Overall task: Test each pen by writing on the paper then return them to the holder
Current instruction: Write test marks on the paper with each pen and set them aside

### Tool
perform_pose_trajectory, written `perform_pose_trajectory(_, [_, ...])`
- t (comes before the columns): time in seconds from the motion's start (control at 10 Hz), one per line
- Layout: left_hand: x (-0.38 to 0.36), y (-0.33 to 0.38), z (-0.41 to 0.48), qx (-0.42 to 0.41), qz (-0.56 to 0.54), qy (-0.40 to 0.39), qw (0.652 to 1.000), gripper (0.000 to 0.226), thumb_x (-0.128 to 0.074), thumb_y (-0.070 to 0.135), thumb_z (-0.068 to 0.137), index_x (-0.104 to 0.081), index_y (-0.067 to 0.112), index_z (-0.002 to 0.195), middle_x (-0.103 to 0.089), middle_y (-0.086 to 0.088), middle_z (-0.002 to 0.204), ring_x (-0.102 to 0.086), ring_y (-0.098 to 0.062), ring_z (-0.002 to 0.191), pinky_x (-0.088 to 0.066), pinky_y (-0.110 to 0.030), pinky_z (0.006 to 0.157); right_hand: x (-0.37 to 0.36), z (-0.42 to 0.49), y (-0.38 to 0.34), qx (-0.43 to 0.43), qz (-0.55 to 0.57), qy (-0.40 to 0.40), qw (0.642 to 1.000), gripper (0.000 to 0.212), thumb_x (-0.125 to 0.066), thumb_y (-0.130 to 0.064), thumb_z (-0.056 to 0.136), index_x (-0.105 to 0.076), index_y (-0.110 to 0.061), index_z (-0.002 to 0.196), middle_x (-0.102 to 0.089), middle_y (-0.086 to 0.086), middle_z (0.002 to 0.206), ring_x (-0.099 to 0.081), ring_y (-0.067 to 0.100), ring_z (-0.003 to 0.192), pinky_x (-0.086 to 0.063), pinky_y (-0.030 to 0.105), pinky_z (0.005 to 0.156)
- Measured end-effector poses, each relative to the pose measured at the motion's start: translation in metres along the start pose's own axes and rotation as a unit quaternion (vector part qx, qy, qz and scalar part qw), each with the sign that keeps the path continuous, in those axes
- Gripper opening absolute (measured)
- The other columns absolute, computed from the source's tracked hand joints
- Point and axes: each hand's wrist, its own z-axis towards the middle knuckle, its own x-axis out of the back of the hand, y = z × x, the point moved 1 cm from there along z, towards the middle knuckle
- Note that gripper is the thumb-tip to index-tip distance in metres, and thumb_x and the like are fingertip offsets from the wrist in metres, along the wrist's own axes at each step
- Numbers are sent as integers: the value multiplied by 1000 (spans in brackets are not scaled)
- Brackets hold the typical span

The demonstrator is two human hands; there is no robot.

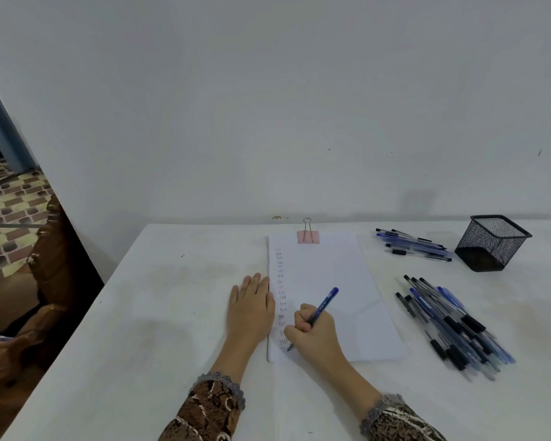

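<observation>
Left grip (251, 305): lower centre of frame, palm down, flat on the worktop (159, 316), fingers straight and close together, pointing toward frame top.
Right grip (314, 334): just right of it, fingers curled round a pen (325, 303), knuckles up.
Forearms bare, rising from bottom edge; patterned brown sleeves (212, 405) cover the arms below.

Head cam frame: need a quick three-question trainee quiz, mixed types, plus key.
1. True or false: pens stand in the black mesh holder.
2. What does the right hand grip? A) blue pen B) eraser C) nothing
3. Fill in: the left hand lies flat at the ___ edge of the paper.
Key: 1 false, no pens show in it; 2 A; 3 left.
</observation>
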Motion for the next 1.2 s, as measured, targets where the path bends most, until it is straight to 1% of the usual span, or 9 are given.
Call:
perform_pose_trajectory(0.4, [1, 0, 0, -2, 6, 2, 1000, 47, -19, 29, 100, -17, 20, 147, -11, 3, 156, -3, -15, 144, -1, -35, 116, 0, 0, 3, 10, 5, 12, 1000, 55, -52, 19, 65, -25, -24, 43, -30, -12, 50, -28, 3, 46, -28, 11, 50])
perform_pose_trajectory(0.5, [1, 0, 0, 0, 3, 1, 1000, 47, -19, 29, 100, -18, 20, 147, -11, 3, 156, -4, -15, 144, -1, -35, 116, 1, -2, 0, -15, 47, 7, 999, 53, -50, 18, 65, -26, -24, 42, -30, -11, 50, -27, 3, 45, -27, 12, 47])
perform_pose_trajectory(0.6, [2, 0, 1, -2, 2, 2, 1000, 47, -19, 29, 100, -18, 21, 147, -12, 3, 156, -4, -14, 144, -2, -35, 116, 11, 4, -10, -119, 291, 9, 949, 39, -58, 1, 62, -32, -22, 46, -28, -4, 47, -22, 6, 36, -20, 16, 34])
perform_pose_trajectory(0.7, [2, 1, 0, -1, 2, 5, 1000, 47, -19, 30, 100, -18, 21, 147, -12, 3, 156, -4, -14, 144, -2, -35, 116, 22, 15, -13, -196, 417, 28, 887, 45, -54, -45, 87, -40, -18, 54, -30, -2, 41, -22, 8, 28, -16, 14, 32])
perform_pose_trajectory(0.8, [2, 1, 0, -2, 10, 11, 1000, 47, -19, 29, 100, -18, 21, 146, -11, 4, 156, -5, -14, 144, -3, -34, 116, 25, 19, -14, -184, 404, 45, 895, 46, -28, -55, 93, -48, -16, 77, -25, -3, 38, -19, 8, 29, -16, 16, 34])
perform_pose_trajectory(0.9, [3, 2, -1, 0, 9, 10, 1000, 47, -18, 30, 100, -16, 22, 147, -10, 4, 156, -4, -14, 144, -2, -34, 116, 32, 21, -16, -153, 415, 76, 894, 31, -32, -36, 100, -47, -15, 82, -31, -3, 40, -31, 11, 35, -31, 20, 37])
perform_pose_trajectory(1.0, [3, 1, -1, 1, 8, 7, 1000, 47, -18, 30, 100, -15, 23, 147, -9, 5, 156, -3, -13, 144, -2, -33, 117, 43, 24, -20, -133, 444, 106, 880, 26, -33, -24, 101, -50, -13, 84, -36, -4, 46, -31, 8, 35, -30, 20, 35])
perform_pose_trajectory(1.1, [2, 1, 0, 3, 6, 4, 1000, 47, -18, 31, 101, -14, 23, 147, -8, 5, 156, -2, -13, 144, -1, -33, 117, 58, 29, -20, -120, 406, 192, 885, 28, -30, -24, 102, -50, -13, 85, -27, -10, 42, -19, 3, 32, -17, 14, 33])
perform_pose_trajectory(1.2, [2, 1, 0, 5, 5, 3, 1000, 47, -18, 31, 101, -13, 24, 147, -7, 6, 156, -1, -12, 144, -1, -33, 116, 84, 32, -26, -85, 280, 249, 923, 27, -29, -22, 103, -51, -14, 89, -32, -8, 47, -25, 4, 34, -22, 16, 34])
